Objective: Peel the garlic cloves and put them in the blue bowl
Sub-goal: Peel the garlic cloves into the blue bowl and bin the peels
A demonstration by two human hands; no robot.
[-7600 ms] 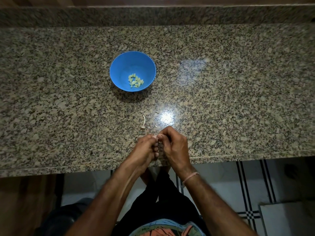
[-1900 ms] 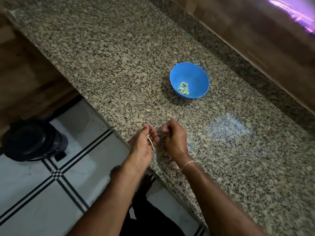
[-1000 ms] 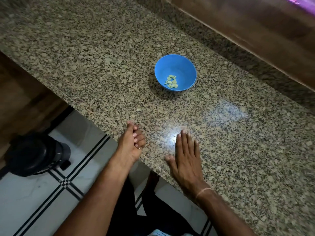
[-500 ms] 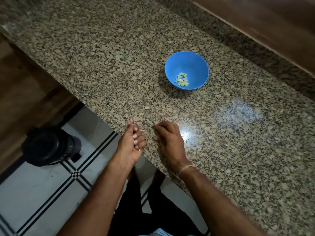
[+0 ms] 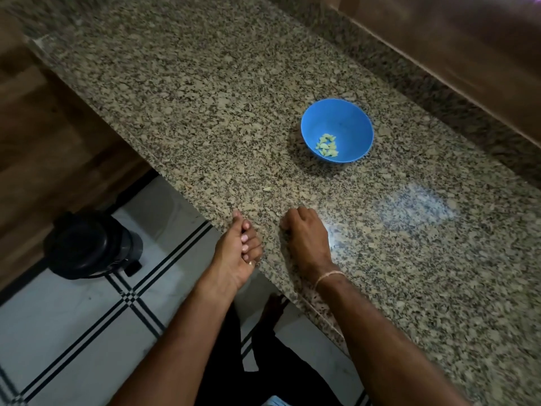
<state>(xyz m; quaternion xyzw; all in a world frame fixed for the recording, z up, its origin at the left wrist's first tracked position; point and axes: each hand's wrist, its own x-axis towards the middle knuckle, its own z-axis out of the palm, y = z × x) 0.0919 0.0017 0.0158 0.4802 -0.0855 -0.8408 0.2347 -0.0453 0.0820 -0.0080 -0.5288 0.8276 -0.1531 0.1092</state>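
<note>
Far left, on the tiled floor, stands a black round bin (image 5: 90,244). Next comes the left hand (image 5: 237,253), held at the front edge of the speckled granite desk (image 5: 205,98) with its palm turned toward the slab. Its grip is narrow, fingers curled into the palm. A pale speck shows by the little finger, but whether anything is held I cannot tell. A small pale scrap (image 5: 267,189) lies on the stone just beyond the hands. The right hand (image 5: 306,238) rests knuckles-up on the desk, its grip also narrow, and its fingers hide whatever may be under them.

Well beyond, the round blue plastic bowl (image 5: 336,112) sits upright on the desk, and the pale yellow-green peeled garlic cloves (image 5: 327,145) lie heaped in its bottom. No unpeeled clove is in view.

The cloves should be light, firm and probably a little slick once bare, so a fingertip pinch across the fat middle suits them best. Any loose skin would be papery and easily scattered. The bowl looks light enough to skid if knocked.
</note>
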